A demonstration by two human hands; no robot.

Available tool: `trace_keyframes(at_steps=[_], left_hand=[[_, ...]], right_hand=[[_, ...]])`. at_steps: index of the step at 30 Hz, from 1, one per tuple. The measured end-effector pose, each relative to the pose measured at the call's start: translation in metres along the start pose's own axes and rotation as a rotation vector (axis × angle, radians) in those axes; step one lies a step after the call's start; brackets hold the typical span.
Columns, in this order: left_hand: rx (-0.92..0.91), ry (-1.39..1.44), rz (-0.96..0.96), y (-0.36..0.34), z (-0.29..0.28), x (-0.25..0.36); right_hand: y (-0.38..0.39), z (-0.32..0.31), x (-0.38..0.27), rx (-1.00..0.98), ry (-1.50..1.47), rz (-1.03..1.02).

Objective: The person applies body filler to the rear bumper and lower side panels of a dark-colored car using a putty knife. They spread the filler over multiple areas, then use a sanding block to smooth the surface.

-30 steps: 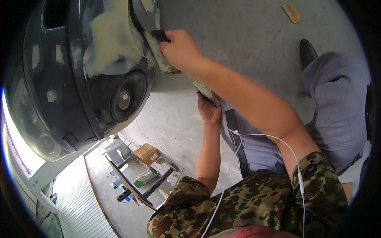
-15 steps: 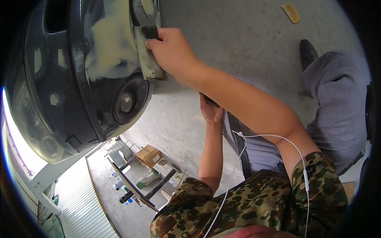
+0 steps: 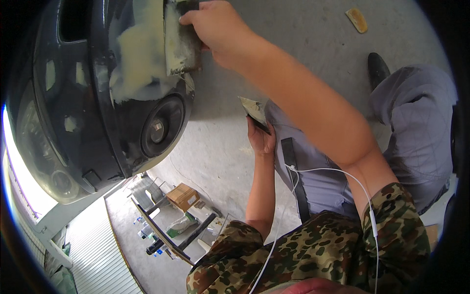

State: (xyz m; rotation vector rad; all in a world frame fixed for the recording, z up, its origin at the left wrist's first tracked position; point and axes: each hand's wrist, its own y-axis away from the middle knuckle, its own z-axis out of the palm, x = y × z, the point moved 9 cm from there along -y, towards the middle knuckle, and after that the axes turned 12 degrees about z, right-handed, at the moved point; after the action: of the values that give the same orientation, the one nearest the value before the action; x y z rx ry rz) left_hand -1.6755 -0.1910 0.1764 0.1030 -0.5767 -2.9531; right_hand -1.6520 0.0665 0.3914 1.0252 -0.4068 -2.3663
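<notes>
My right hand (image 3: 221, 30) grips a wide flat putty spreader (image 3: 180, 46), smeared with pale putty. Its blade lies along the edge of the dark car bumper (image 3: 105, 132), beside a broad patch of yellowish putty (image 3: 139, 61). Lower down, my left hand (image 3: 263, 140) is closed around a smaller putty spreader (image 3: 254, 110) carrying a layer of pale filler, held apart from the car. Below the putty patch sits a round fog lamp (image 3: 157, 126) in a black recess. The upper end of the wide spreader is cut off by the picture's edge.
A cardboard box (image 3: 182, 196) stands by a low black-barred frame (image 3: 164, 232) at the lower left. A yellowish block (image 3: 357, 20) lies on the concrete floor. A white cable (image 3: 360, 179) hangs across my body, near my grey-trousered leg (image 3: 416, 117).
My right hand has moved up along the bumper edge with the wide spreader. The left hand's putty-covered spreader, mostly hidden behind my right forearm before, now shows.
</notes>
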Motion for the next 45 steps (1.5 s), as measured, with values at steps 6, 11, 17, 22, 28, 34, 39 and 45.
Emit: trace_keyframes(at_steps=[6,11,17,22,28,34,39,45], left_hand=[[0.009,-0.1,0.02,0.024,0.013,0.004],[-0.037,-0.151,0.059,0.012,0.003,0.005],[-0.109,-0.15,0.026,0.007,0.035,0.009],[-0.133,-0.091,0.218,0.004,0.099,0.078],[-0.122,0.038,0.316,-0.001,0.129,0.174],[-0.079,-0.112,0.452,0.033,0.15,0.195],[-0.001,-0.292,0.659,0.066,0.165,0.207],[-0.021,-0.518,0.853,0.085,0.2,0.228]], right_hand=[[-0.009,0.009,-0.052,-0.032,0.04,-0.037],[-0.015,-0.03,-0.079,0.037,0.054,-0.169],[0.013,-0.052,-0.037,0.07,0.148,-0.118],[0.054,-0.004,0.015,-0.002,0.268,-0.059],[0.072,0.049,0.103,0.032,0.339,-0.004],[0.103,0.057,0.127,0.046,0.267,-0.038],[0.137,0.072,0.125,-0.065,0.255,-0.135],[0.163,0.101,0.125,-0.052,0.495,-0.249]])
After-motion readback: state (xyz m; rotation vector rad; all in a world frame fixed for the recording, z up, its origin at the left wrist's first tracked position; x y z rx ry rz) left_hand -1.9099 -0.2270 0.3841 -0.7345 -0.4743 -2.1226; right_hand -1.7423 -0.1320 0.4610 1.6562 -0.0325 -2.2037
